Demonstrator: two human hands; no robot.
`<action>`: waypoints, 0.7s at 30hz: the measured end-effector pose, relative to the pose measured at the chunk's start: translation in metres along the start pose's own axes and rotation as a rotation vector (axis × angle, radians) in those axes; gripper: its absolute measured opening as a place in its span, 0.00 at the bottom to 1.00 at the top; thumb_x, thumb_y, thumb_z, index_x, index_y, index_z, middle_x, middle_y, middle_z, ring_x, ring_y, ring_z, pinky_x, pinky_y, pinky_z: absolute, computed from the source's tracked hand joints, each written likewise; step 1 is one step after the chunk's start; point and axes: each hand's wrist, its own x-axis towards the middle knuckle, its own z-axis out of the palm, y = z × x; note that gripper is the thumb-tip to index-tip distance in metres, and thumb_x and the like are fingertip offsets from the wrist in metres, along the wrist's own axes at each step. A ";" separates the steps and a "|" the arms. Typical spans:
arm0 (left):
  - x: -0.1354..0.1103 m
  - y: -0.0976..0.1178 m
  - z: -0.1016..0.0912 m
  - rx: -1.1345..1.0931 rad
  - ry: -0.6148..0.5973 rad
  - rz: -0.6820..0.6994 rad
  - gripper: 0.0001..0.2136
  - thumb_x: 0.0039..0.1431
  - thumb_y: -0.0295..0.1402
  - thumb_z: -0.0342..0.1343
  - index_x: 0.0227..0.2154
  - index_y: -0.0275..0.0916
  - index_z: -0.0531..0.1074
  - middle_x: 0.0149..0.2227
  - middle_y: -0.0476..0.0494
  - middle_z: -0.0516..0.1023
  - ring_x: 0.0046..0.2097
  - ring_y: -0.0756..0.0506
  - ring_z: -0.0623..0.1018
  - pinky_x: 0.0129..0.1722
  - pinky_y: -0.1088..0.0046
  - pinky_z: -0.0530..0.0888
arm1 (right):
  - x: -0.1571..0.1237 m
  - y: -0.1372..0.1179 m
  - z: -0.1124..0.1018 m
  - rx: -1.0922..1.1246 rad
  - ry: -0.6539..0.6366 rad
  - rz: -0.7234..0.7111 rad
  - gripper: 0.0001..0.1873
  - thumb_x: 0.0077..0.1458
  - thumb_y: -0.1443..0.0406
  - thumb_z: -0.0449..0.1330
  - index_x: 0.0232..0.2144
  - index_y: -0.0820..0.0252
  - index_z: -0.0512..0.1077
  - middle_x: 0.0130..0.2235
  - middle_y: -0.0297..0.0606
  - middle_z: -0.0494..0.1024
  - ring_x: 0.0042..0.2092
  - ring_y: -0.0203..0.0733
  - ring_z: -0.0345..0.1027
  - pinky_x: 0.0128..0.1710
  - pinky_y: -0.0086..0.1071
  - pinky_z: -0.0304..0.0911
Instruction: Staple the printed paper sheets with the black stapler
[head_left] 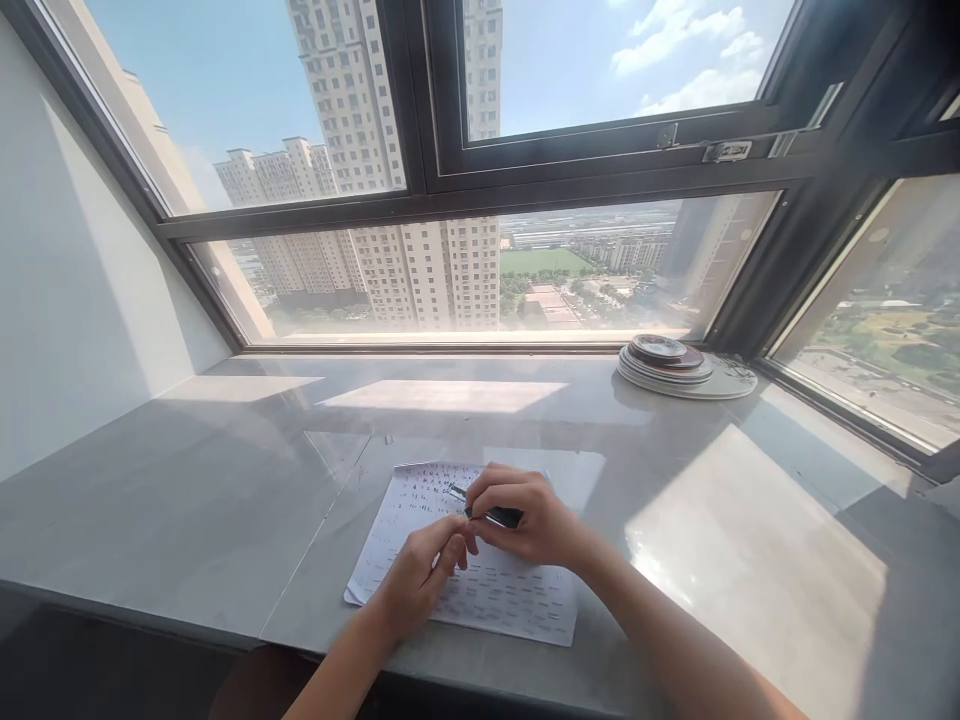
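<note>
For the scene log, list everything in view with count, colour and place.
pen: one, black, above the sheet, between both hands
sheet: one, white with writing, near the front edge of the ledge
plates: one stack, count unclear, white with a darker patterned one on top, back right of the ledge
ledge: one, grey stone, below the window
window frame: dark, across the back, with tower blocks outside
wall: white, on the left
left hand: fingertips at the pen, grip unclear
right hand: closed around the pen
</note>
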 end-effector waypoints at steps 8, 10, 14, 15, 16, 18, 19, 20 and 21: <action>0.014 0.008 -0.032 0.195 0.152 -0.010 0.11 0.73 0.35 0.47 0.42 0.41 0.75 0.29 0.49 0.76 0.29 0.49 0.75 0.31 0.73 0.73 | -0.037 0.089 -0.099 -0.483 0.468 0.548 0.07 0.53 0.61 0.64 0.26 0.57 0.76 0.31 0.38 0.80 0.33 0.44 0.73 0.37 0.38 0.67; 0.039 -0.001 -0.070 0.351 0.065 0.018 0.09 0.70 0.34 0.50 0.42 0.41 0.75 0.32 0.47 0.79 0.33 0.47 0.78 0.34 0.71 0.74 | -0.051 0.109 -0.109 -0.589 0.477 0.667 0.06 0.50 0.62 0.62 0.24 0.57 0.76 0.28 0.38 0.79 0.31 0.44 0.72 0.37 0.38 0.65; 0.092 -0.052 -0.153 0.501 0.167 0.061 0.14 0.63 0.28 0.45 0.37 0.40 0.78 0.40 0.43 0.83 0.45 0.43 0.81 0.48 0.64 0.78 | -0.066 0.125 -0.114 -0.736 0.587 0.641 0.09 0.53 0.62 0.58 0.27 0.58 0.77 0.32 0.41 0.80 0.33 0.44 0.71 0.38 0.37 0.64; 0.100 -0.068 -0.169 0.497 0.127 0.067 0.16 0.60 0.26 0.44 0.37 0.41 0.79 0.44 0.43 0.83 0.49 0.42 0.81 0.53 0.62 0.77 | -0.067 0.127 -0.114 -0.753 0.612 0.613 0.10 0.54 0.61 0.57 0.29 0.58 0.78 0.34 0.42 0.81 0.34 0.44 0.72 0.39 0.37 0.64; 0.104 -0.084 -0.182 0.495 0.081 0.064 0.19 0.57 0.25 0.44 0.40 0.41 0.80 0.49 0.43 0.83 0.53 0.42 0.80 0.58 0.60 0.75 | -0.069 0.129 -0.114 -0.762 0.620 0.597 0.11 0.55 0.61 0.57 0.29 0.58 0.78 0.35 0.43 0.81 0.35 0.44 0.72 0.40 0.36 0.64; 0.101 -0.109 -0.198 0.468 0.023 0.039 0.23 0.54 0.25 0.45 0.47 0.42 0.81 0.54 0.44 0.81 0.58 0.41 0.77 0.63 0.57 0.71 | -0.072 0.132 -0.115 -0.761 0.574 0.622 0.12 0.54 0.61 0.56 0.30 0.58 0.78 0.35 0.42 0.81 0.36 0.44 0.73 0.40 0.36 0.64; 0.097 -0.117 -0.202 0.455 -0.017 0.021 0.25 0.54 0.25 0.46 0.51 0.42 0.80 0.56 0.44 0.80 0.60 0.41 0.76 0.65 0.57 0.69 | -0.074 0.134 -0.116 -0.757 0.527 0.662 0.11 0.54 0.61 0.57 0.29 0.58 0.78 0.34 0.42 0.81 0.35 0.44 0.73 0.40 0.37 0.64; 0.092 -0.122 -0.205 0.444 -0.051 0.006 0.26 0.54 0.25 0.47 0.54 0.43 0.79 0.58 0.45 0.79 0.62 0.41 0.75 0.65 0.56 0.69 | -0.075 0.136 -0.116 -0.755 0.479 0.707 0.11 0.53 0.61 0.57 0.27 0.58 0.79 0.33 0.42 0.81 0.34 0.44 0.73 0.40 0.37 0.64; 0.086 -0.124 -0.206 0.437 -0.086 -0.007 0.26 0.55 0.26 0.48 0.55 0.43 0.78 0.60 0.45 0.78 0.62 0.40 0.74 0.65 0.56 0.69 | -0.077 0.137 -0.117 -0.757 0.437 0.747 0.11 0.52 0.61 0.57 0.26 0.58 0.79 0.32 0.42 0.81 0.33 0.44 0.73 0.40 0.37 0.64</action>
